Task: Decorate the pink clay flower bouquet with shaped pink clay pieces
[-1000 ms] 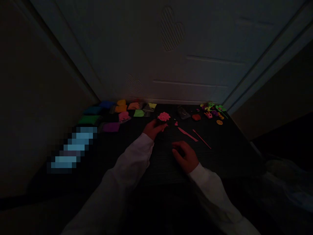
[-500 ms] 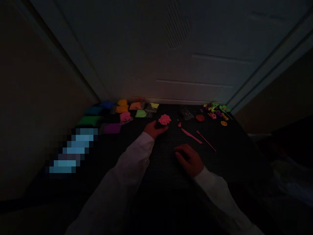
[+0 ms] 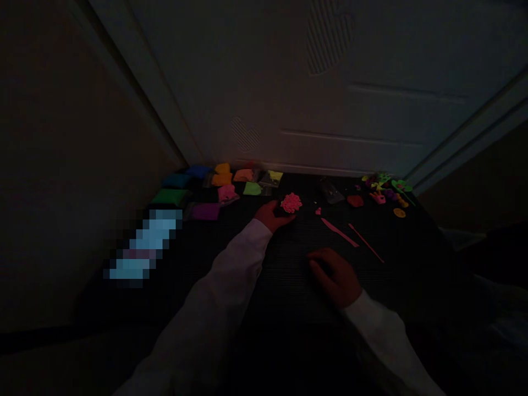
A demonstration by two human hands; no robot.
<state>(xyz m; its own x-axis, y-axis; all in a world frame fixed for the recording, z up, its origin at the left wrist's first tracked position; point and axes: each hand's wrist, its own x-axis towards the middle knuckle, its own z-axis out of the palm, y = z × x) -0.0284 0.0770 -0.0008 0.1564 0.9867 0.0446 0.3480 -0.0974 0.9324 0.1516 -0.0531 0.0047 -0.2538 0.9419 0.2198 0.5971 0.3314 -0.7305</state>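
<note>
In dim light, my left hand [image 3: 272, 216] is closed around the side of a pink clay flower [image 3: 291, 203] with many petals, near the middle of the dark table. Its thumb lies along the near side; what the flower sits on is too dark to make out. My right hand [image 3: 336, 278] rests on the table nearer to me, loosely curled, with a gap between thumb and forefinger and nothing visible in it. Beyond it lie a pink plastic modelling knife [image 3: 339, 232] and a thin pink modelling stick [image 3: 366, 242]. A small pink clay bit [image 3: 318, 211] is right of the flower.
Bags of coloured clay, among them purple [image 3: 205, 212] and green [image 3: 170, 197], line the back left. A blurred-out bright panel [image 3: 148, 242] lies at left. A clear bag [image 3: 331, 191], a red lump [image 3: 355, 201] and small clay figures [image 3: 385, 190] stand back right, before a white panel [image 3: 256, 82].
The view has swung slightly left, so everything sits further right in the picture. My left hand still holds the flower, whose petals show more clearly. My right hand keeps its place and pose.
</note>
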